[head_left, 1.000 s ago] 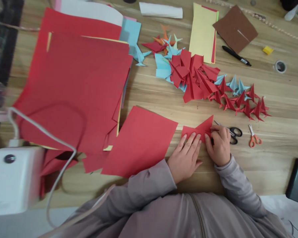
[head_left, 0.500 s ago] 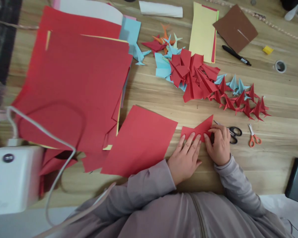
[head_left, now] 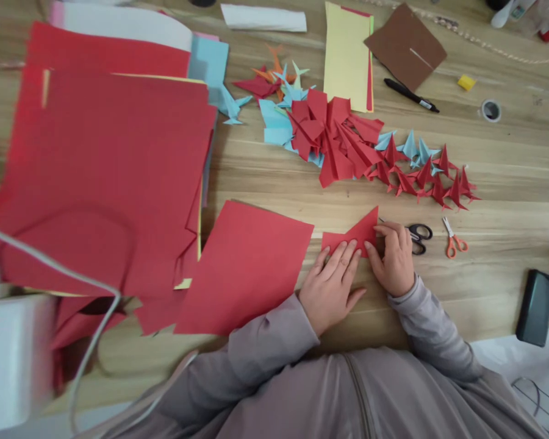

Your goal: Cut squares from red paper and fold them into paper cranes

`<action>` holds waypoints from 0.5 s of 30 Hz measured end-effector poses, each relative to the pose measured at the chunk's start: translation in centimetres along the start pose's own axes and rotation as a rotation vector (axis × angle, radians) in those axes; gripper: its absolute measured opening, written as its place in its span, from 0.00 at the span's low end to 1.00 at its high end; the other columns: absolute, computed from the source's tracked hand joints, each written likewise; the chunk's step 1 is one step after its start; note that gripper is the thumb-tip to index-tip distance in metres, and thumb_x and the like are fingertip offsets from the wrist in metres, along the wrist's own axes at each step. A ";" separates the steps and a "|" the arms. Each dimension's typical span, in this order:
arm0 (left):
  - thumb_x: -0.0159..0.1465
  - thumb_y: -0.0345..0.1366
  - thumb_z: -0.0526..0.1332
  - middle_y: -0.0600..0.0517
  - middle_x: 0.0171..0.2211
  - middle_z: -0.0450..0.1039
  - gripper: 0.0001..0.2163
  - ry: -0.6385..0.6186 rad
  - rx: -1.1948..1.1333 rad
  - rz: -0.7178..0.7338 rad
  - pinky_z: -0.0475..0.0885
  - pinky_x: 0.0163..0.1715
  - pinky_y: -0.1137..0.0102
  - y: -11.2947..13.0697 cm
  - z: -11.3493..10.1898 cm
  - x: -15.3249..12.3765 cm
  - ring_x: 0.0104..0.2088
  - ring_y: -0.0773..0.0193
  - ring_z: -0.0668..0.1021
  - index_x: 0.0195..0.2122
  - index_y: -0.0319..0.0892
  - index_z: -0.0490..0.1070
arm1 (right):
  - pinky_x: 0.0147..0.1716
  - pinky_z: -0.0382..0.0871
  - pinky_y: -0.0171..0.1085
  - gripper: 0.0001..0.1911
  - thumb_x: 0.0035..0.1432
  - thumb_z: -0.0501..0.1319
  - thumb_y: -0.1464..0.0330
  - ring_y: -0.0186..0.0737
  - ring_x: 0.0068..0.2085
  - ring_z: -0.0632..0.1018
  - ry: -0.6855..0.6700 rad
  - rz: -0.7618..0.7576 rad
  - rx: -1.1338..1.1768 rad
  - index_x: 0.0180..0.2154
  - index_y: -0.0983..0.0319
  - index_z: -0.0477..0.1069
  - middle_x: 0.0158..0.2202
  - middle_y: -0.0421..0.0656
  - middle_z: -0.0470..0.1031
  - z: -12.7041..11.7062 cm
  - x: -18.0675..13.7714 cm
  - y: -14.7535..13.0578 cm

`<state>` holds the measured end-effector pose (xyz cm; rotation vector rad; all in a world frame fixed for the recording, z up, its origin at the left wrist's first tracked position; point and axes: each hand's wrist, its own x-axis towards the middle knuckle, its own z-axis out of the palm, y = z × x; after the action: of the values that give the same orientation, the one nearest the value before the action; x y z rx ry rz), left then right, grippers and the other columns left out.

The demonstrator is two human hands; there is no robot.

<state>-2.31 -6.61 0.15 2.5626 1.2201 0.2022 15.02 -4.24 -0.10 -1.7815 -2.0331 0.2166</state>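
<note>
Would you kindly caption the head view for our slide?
Left hand and right hand on folded red paper, black-handled metal scissors nearby.

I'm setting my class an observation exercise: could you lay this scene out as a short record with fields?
Left hand: flat on the folded red paper
Right hand: at the paper's right end
Right of hands: black-handled scissors, partly hidden; orange-handled scissors
Left of hands: flat red sheet
Farther back: yellow sheet, brown sheet, black pen

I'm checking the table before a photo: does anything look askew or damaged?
The red stack at left looks askew: its edges don't line up, and a yellow corner pokes out. The brown sheet bears a pale streak; whether mark or slit, I can't tell.
</note>
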 end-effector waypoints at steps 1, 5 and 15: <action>0.67 0.49 0.47 0.43 0.65 0.53 0.30 0.003 -0.001 -0.002 0.53 0.63 0.58 0.0 0.0 0.0 0.64 0.53 0.60 0.63 0.33 0.57 | 0.47 0.65 0.49 0.13 0.60 0.57 0.66 0.49 0.46 0.71 -0.001 -0.001 0.002 0.47 0.63 0.66 0.44 0.52 0.71 0.0 0.0 0.0; 0.67 0.49 0.47 0.42 0.66 0.52 0.30 0.002 0.001 -0.010 0.52 0.63 0.57 0.1 0.1 0.0 0.64 0.52 0.60 0.63 0.32 0.57 | 0.48 0.65 0.49 0.15 0.60 0.57 0.66 0.49 0.46 0.71 -0.015 0.004 0.028 0.48 0.63 0.68 0.45 0.52 0.70 -0.1 0.1 0.1; 0.67 0.48 0.47 0.40 0.66 0.50 0.30 -0.042 0.028 -0.018 0.51 0.63 0.56 0.3 0.0 0.0 0.65 0.51 0.58 0.64 0.32 0.55 | 0.48 0.66 0.50 0.15 0.59 0.59 0.65 0.48 0.46 0.72 -0.005 -0.008 0.153 0.47 0.62 0.71 0.46 0.51 0.70 0.2 0.0 1.0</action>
<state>-2.12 -6.79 0.24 2.5656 1.2388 0.1277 15.83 -4.05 -0.64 -1.6811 -1.9699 0.3645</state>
